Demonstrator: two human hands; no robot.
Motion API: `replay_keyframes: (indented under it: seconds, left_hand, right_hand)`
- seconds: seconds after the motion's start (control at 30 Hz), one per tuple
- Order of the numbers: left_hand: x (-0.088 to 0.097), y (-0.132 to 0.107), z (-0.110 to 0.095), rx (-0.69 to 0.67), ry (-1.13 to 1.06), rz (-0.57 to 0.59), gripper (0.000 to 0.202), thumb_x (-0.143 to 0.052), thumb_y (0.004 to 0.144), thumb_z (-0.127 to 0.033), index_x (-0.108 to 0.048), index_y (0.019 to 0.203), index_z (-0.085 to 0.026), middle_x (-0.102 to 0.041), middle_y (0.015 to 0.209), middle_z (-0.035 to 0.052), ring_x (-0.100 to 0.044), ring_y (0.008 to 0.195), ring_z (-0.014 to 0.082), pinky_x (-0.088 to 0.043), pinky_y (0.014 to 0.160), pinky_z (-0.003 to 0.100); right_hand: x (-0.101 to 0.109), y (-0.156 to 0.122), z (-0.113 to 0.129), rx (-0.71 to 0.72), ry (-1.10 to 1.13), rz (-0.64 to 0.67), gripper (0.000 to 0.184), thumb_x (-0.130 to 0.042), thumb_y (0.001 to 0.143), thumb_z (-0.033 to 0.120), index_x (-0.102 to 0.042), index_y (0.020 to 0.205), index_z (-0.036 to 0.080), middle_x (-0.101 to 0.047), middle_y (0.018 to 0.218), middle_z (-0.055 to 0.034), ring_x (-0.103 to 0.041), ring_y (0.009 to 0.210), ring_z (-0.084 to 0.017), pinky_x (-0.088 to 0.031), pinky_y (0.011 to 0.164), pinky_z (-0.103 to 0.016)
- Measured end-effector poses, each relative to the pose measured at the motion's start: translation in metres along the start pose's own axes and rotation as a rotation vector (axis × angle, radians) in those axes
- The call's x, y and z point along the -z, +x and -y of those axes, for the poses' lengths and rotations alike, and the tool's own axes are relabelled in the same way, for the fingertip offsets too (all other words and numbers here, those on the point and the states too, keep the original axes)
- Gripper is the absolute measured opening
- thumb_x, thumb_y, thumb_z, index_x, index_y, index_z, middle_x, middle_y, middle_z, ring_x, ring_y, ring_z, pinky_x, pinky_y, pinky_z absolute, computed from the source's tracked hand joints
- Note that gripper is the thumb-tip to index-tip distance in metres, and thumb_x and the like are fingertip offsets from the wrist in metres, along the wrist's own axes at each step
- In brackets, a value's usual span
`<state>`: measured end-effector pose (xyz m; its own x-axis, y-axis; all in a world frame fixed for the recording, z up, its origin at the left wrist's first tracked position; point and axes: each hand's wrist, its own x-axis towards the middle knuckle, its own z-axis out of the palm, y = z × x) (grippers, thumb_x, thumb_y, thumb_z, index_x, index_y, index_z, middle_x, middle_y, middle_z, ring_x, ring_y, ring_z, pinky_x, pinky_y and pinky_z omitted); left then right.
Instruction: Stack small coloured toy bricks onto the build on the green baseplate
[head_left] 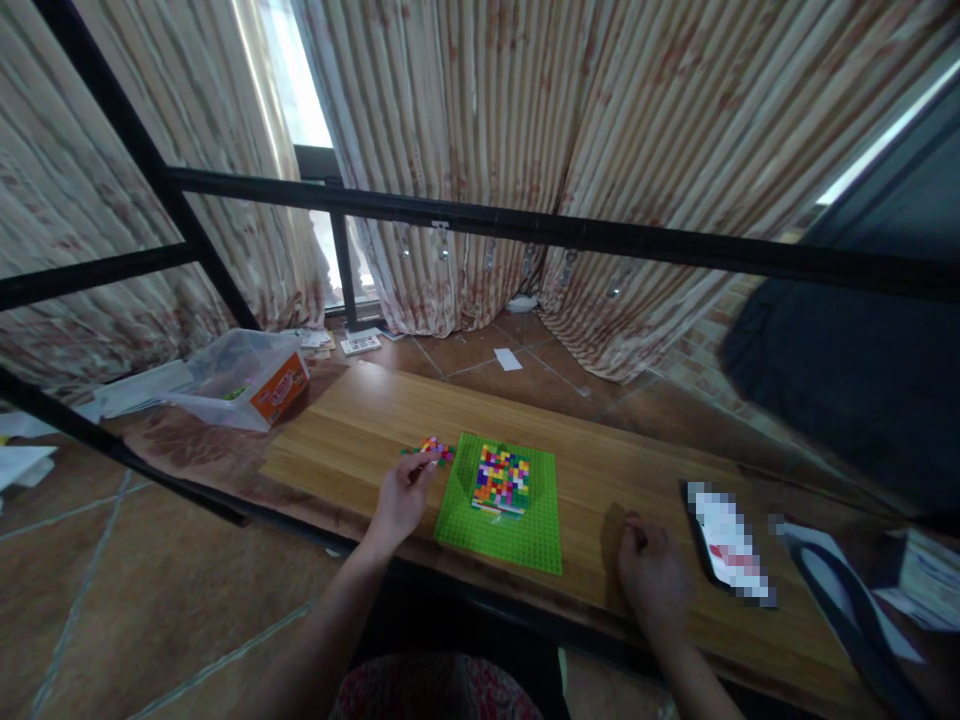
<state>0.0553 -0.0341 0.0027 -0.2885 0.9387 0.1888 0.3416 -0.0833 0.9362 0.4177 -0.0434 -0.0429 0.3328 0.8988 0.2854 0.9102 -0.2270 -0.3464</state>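
- A multicoloured toy-brick build (502, 477) sits on a green studded baseplate (517, 542), atop the wooden bench (611, 460).
- Left hand (403, 495), fingertips drawn together, by loose bricks (432, 443); can't tell whether it holds one.
- Right hand (655, 570) loosely curled near the phone (727, 545), contents hidden.

a multicoloured brick block (504, 478) sits on a green baseplate (499, 547); loose bricks (440, 449) lie just left.

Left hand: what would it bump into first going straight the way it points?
Probably the pile of loose bricks just ahead of the left hand; whether it touches them is unclear.
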Motion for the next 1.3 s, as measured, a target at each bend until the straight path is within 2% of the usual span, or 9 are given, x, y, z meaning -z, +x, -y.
replay_keyframes:
  seconds: [0.13, 0.23, 0.4, 0.63, 0.8, 1.0, 1.3]
  left_hand:
    - [-0.01, -0.004, -0.016, -0.024, -0.111, 0.099, 0.026, -0.053, 0.085, -0.035, -0.069, 0.096, -0.018, -0.072, 0.093, 0.0045, -0.065, 0.088, 0.0178, -0.051, 0.082, 0.03]
    - [-0.018, -0.005, -0.024, -0.052, -0.093, 0.149, 0.025, -0.053, 0.086, -0.034, -0.068, 0.097, -0.018, -0.07, 0.085, 0.0027, -0.063, 0.08, 0.0158, -0.051, 0.074, 0.027]
    - [-0.03, 0.001, -0.029, -0.118, 0.021, 0.123, 0.022, -0.053, 0.088, -0.031, -0.07, 0.095, -0.019, -0.072, 0.092, 0.0038, -0.065, 0.085, 0.0166, -0.051, 0.08, 0.028]
    - [-0.047, 0.019, -0.035, -0.38, 0.202, 0.097, 0.016, -0.057, 0.088, -0.023, -0.073, 0.09, -0.023, -0.07, 0.095, 0.004, -0.064, 0.091, 0.0168, -0.05, 0.089, 0.034]
    - [-0.054, 0.026, -0.031, -0.442, 0.262, 0.108, 0.014, -0.061, 0.084, -0.02, -0.075, 0.087, -0.023, -0.068, 0.098, 0.0056, -0.064, 0.094, 0.0191, -0.051, 0.09, 0.037]
    - [-0.06, 0.028, -0.025, -0.401, 0.192, 0.071, 0.015, -0.062, 0.081, -0.015, -0.075, 0.083, -0.022, -0.068, 0.096, 0.006, -0.064, 0.092, 0.0184, -0.051, 0.088, 0.036]
    - [-0.072, 0.032, -0.022, -0.216, -0.046, 0.02, 0.013, -0.063, 0.072, -0.012, -0.072, 0.072, -0.021, -0.068, 0.088, 0.0028, -0.063, 0.087, 0.0165, -0.049, 0.087, 0.033]
  right_hand:
    - [0.001, -0.001, 0.003, -0.017, 0.017, -0.011, 0.036, -0.038, 0.09, 0.034, -0.068, 0.1, 0.016, -0.064, 0.096, -0.0109, -0.054, 0.078, -0.022, -0.033, 0.064, -0.031]
    - [0.002, -0.001, 0.005, -0.02, 0.033, -0.013, 0.036, -0.037, 0.09, 0.033, -0.067, 0.1, 0.016, -0.064, 0.099, -0.0107, -0.055, 0.079, -0.021, -0.033, 0.064, -0.031]
    - [0.004, -0.001, 0.006, -0.009, 0.052, -0.006, 0.038, -0.036, 0.09, 0.033, -0.067, 0.099, 0.015, -0.064, 0.098, -0.0107, -0.055, 0.081, -0.021, -0.035, 0.066, -0.031]
    - [0.006, -0.001, 0.008, 0.011, 0.06, -0.025, 0.038, -0.036, 0.09, 0.032, -0.068, 0.097, 0.014, -0.065, 0.095, -0.0119, -0.055, 0.082, -0.022, -0.035, 0.066, -0.031]
    - [0.009, -0.002, 0.012, -0.022, 0.043, -0.012, 0.037, -0.036, 0.09, 0.032, -0.068, 0.1, 0.015, -0.065, 0.099, -0.0111, -0.056, 0.081, -0.021, -0.035, 0.065, -0.03]
    - [0.009, -0.001, 0.012, -0.026, 0.029, 0.007, 0.035, -0.037, 0.091, 0.03, -0.067, 0.1, 0.015, -0.065, 0.1, -0.0105, -0.056, 0.083, -0.021, -0.034, 0.067, -0.03]
    - [0.006, -0.002, 0.008, -0.033, 0.046, 0.006, 0.036, -0.036, 0.091, 0.033, -0.067, 0.099, 0.016, -0.065, 0.101, -0.0103, -0.056, 0.082, -0.021, -0.034, 0.065, -0.03]
